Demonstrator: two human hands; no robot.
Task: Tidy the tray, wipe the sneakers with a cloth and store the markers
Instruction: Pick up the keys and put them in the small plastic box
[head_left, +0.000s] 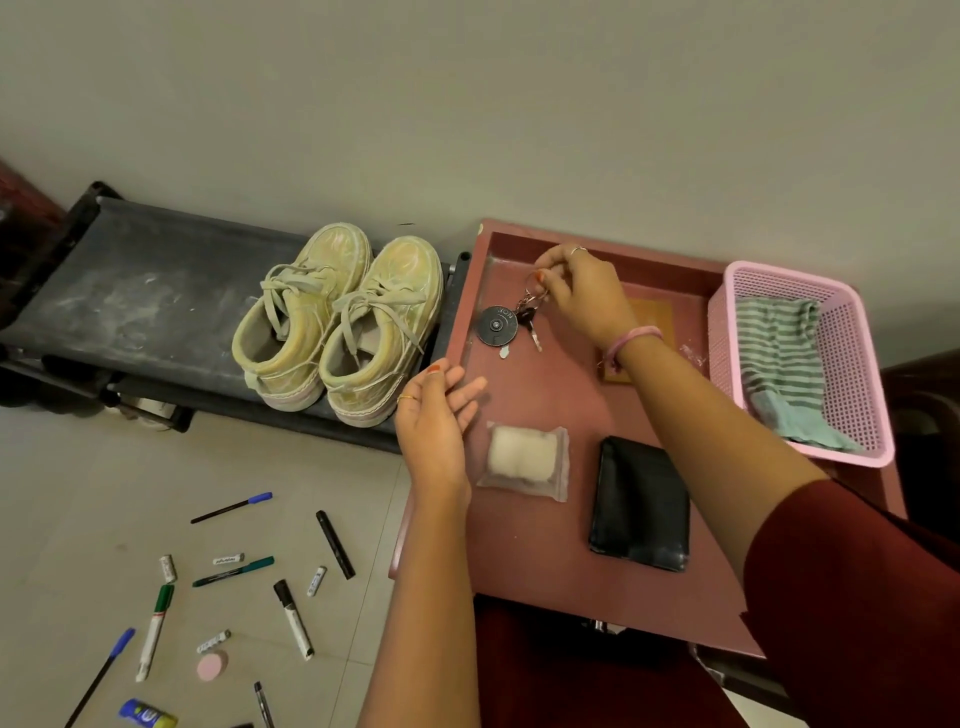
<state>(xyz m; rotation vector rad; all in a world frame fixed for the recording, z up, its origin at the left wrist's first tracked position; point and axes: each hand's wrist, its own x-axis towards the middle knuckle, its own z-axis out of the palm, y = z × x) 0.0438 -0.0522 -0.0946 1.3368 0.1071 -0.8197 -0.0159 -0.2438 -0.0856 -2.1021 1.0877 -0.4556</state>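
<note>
Nearest the camera, a dark red sleeve (852, 597) covers the upper right arm, which reaches out over the reddish tray (545, 551). On that tray the right hand (582, 296) hangs at the far end, its fingers (545, 283) pinching the ring of a bunch of keys (527, 317); the keys dangle with a round dark metal tag (497, 326) that seems to touch the tray floor. A pink band (631, 340) circles the right wrist. At the tray's left edge the left hand (434, 415) is held with straight, relaxed fingers, gripping nothing, just beside a clear pouch (524, 460) with something white inside. Right of the pouch lies a black wallet (641, 504), flat on the tray. A small brown square (649, 317) lies partly hidden behind the right wrist.

At the tray's far right corner a pink mesh basket (852, 322) holds a striped green-and-grey cloth (779, 358), crumpled inside it.

Left of the tray, a pair of pale yellow sneakers (337, 322) sits side by side on a low black rack (156, 291), toes toward the wall, laces loose.

On the floor (78, 493) near left, the markers (291, 618) lie scattered with pens, loose caps, a round pink piece (212, 665) and a blue-and-yellow tube (148, 714), all well apart from the tray.
</note>
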